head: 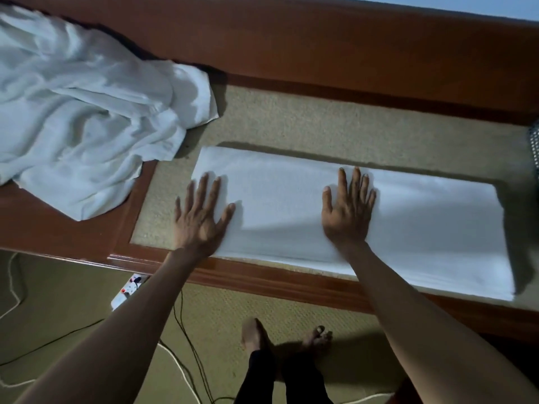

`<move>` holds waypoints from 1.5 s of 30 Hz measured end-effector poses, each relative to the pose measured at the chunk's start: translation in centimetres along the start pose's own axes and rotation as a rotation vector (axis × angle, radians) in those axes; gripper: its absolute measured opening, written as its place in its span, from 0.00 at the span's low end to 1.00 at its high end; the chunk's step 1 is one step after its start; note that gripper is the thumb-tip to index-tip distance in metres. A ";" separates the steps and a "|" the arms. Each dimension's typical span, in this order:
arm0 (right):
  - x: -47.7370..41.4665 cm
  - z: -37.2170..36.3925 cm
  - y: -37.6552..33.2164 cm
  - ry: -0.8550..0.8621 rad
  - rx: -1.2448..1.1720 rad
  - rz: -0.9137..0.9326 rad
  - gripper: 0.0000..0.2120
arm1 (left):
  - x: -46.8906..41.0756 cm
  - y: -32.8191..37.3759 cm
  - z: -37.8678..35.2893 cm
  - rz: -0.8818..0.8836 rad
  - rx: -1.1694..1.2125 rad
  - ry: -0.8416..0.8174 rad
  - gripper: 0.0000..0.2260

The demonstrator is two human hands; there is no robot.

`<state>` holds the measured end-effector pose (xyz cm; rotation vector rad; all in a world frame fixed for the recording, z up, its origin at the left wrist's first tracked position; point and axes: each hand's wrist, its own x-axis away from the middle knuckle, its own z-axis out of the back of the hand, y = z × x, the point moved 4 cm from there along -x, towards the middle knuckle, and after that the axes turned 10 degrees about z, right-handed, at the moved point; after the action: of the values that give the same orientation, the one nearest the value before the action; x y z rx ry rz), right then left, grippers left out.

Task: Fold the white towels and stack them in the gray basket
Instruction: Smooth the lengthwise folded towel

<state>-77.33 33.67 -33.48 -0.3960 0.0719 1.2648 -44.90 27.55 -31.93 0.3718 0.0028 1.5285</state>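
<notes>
A white towel (423, 225) lies folded into a long flat strip on the beige table top (306, 123). My left hand (201, 217) presses flat on the strip's left end, fingers spread and straight. Near the towel's middle, my right hand (348, 211) lies flat with its fingers straight. A heap of crumpled white towels (78, 112) sits at the table's left. A sliver of the gray basket (535, 144) with a perforated wall shows at the right edge.
The table has a raised wooden frame (291, 45) at the back and a wooden front edge (277, 282). On the floor lie a white power strip (128, 290), black and white cables (186, 339) and my bare feet (256, 333).
</notes>
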 end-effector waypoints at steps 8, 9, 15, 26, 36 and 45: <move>-0.2 0.5 -0.5 -0.065 0.032 -0.040 0.27 | -2.1 2.2 2.1 0.104 0.038 0.106 0.35; -0.3 0.6 -0.5 -0.071 0.048 -0.038 0.26 | -2.8 4.3 2.2 0.066 0.052 0.111 0.34; 0.0 0.4 -0.3 -0.031 0.088 -0.016 0.26 | -4.5 13.8 -1.9 -0.285 0.040 -0.104 0.32; -0.2 0.5 -0.4 -0.082 0.052 -0.028 0.27 | -7.2 3.1 1.4 -0.128 -0.075 -0.004 0.34; -0.2 1.1 -0.7 -0.071 0.059 -0.040 0.26 | -3.5 1.8 3.3 0.158 0.240 -0.046 0.43; -0.2 0.4 -0.3 -0.249 0.039 -0.019 0.30 | -4.0 1.2 6.6 0.356 0.556 -0.137 0.31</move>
<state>-77.16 33.60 -32.95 -0.2033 -0.1181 1.2831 -44.74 22.12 -26.31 0.9600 0.2715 1.8392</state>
